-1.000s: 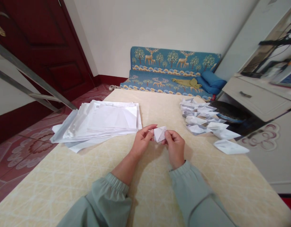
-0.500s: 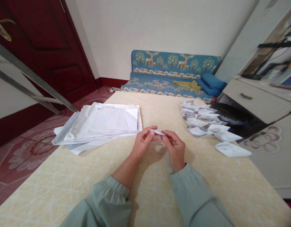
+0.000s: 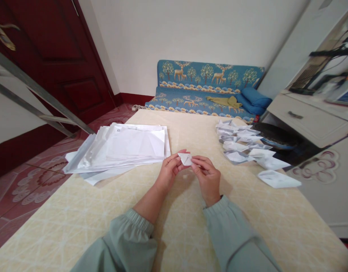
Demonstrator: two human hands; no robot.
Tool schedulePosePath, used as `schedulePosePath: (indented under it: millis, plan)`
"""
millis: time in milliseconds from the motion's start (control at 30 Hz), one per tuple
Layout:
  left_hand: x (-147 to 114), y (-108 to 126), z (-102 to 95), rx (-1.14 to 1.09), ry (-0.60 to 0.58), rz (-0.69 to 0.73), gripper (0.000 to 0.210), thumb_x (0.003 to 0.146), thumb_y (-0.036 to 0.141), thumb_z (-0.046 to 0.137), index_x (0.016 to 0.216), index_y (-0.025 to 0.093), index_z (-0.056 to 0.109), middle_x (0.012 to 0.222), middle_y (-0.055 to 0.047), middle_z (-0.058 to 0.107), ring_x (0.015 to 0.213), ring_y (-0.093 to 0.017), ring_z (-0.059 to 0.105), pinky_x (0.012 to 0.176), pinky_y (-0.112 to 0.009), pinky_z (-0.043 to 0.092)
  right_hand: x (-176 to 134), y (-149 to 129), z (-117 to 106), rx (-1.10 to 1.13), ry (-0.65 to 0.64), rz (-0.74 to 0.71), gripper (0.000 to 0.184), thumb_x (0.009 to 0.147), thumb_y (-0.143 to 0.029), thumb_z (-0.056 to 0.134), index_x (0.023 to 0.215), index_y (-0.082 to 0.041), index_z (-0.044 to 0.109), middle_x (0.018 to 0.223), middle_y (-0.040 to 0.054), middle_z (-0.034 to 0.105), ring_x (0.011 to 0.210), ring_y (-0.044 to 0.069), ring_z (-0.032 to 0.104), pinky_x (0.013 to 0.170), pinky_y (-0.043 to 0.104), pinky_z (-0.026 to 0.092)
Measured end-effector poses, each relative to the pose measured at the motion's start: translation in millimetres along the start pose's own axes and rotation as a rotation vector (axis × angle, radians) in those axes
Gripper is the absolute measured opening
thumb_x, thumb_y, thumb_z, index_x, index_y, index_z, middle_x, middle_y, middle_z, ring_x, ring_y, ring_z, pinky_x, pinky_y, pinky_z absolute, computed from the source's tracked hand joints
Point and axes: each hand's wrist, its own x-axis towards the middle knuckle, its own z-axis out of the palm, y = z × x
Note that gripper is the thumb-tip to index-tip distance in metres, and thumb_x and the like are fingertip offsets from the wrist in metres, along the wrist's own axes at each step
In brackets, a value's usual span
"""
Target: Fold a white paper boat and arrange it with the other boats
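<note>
Both hands, left hand (image 3: 170, 172) and right hand (image 3: 207, 175), pinching small half-folded paper (image 3: 185, 158) above bench (image 3: 174, 211); finished folded pieces (image 3: 244, 145) right of it, flat sheets (image 3: 120, 147) left, unfolded.

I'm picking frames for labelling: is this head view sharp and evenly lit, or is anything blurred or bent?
Head view: soft, even light; faint shadows under the left hand and right hand; the folded paper piece between them is reasonably sharp; the desk at far right is smeared; wide-angle bending skews the door and the table.
</note>
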Motion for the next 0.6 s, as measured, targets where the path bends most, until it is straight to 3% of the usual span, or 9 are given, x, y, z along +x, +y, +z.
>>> schedulePosePath:
  millis: [400, 600]
  plan:
    - [0.4, 0.2, -0.7, 0.022, 0.012, -0.038, 0.036, 0.072, 0.019, 0.059, 0.106, 0.010, 0.064, 0.110, -0.014, 0.065, 0.097, -0.023, 0.062, 0.082, -0.034, 0.050, 0.1, 3.5, 0.1, -0.004, 0.044, 0.026, 0.013, 0.080, -0.028, 0.061, 0.085, -0.020, 0.070, 0.096, 0.0074, 0.064, 0.092, 0.020, 0.060, 0.074, 0.031, 0.052]
    - [3.2, -4.0, -1.5, 0.251, 0.067, -0.021, 0.044, 0.072, 0.031, 0.067, 0.111, 0.014, 0.058, 0.099, -0.011, 0.068, 0.079, -0.019, 0.066, 0.069, -0.030, 0.052, 1.2, 9.7, -0.4, 0.062, 0.200, 0.190, 0.023, 0.076, -0.037, 0.064, 0.084, -0.016, 0.064, 0.075, 0.0034, 0.067, 0.067, 0.017, 0.064, 0.065, 0.033, 0.054]
